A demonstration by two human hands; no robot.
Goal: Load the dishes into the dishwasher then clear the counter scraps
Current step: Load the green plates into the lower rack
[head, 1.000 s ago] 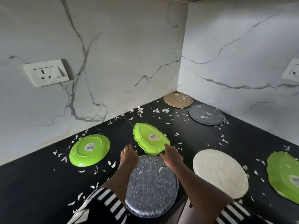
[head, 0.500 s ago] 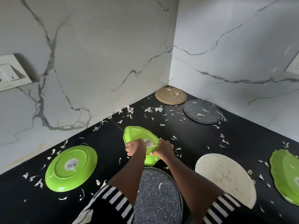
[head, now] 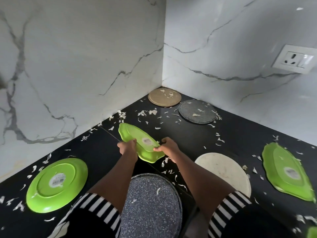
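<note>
A green oval dish [head: 137, 140] lies upside down in the middle of the black counter [head: 240, 134], its near end tilted up. My left hand [head: 127, 148] grips its left edge and my right hand [head: 167, 147] grips its right edge. Below my arms, near my body, lies a speckled dark grey plate [head: 151, 206]. White scraps [head: 145, 113] are scattered over the counter.
A round green plate [head: 56, 184] lies upside down at left and a second green oval dish [head: 288, 172] at right. A cream plate [head: 224, 170], a grey plate [head: 197, 111] and a tan plate [head: 164, 97] lie toward the corner. Marble walls close in both sides.
Both hands left the speckled grey plate, reached forward and took hold of the green oval dish. Its near end has come up off the counter.
</note>
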